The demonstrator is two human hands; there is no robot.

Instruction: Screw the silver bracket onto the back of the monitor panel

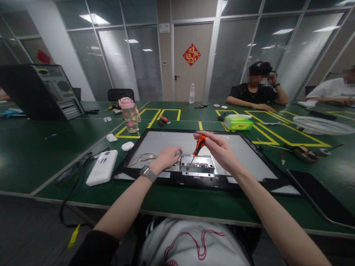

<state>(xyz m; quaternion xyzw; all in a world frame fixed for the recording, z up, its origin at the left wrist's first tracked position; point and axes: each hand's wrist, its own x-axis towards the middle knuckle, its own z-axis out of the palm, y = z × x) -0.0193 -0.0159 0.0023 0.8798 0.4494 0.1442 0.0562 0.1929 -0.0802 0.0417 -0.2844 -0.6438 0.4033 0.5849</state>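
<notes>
A flat panel with a black frame and grey back (162, 139) lies on the green table in front of me. Near its front edge sits a silver metal bracket (188, 171). My right hand (217, 148) is closed around an orange and black screwdriver (200, 144), whose thin shaft slants down to the bracket; whether the tip sits in a screw is too small to tell. My left hand (169, 157) rests on the panel just left of the bracket, fingers curled. Anything under those fingers is hidden. Thin wires (145, 157) lie left of that hand.
Left of the panel are a white power bank (102, 167), a white oval object (127, 146) and a pink-lidded bottle (129, 116). A dark tablet (326, 198) lies at right. Behind are a green tissue pack (238, 122) and a seated person (254, 91). A computer case (37, 93) stands far left.
</notes>
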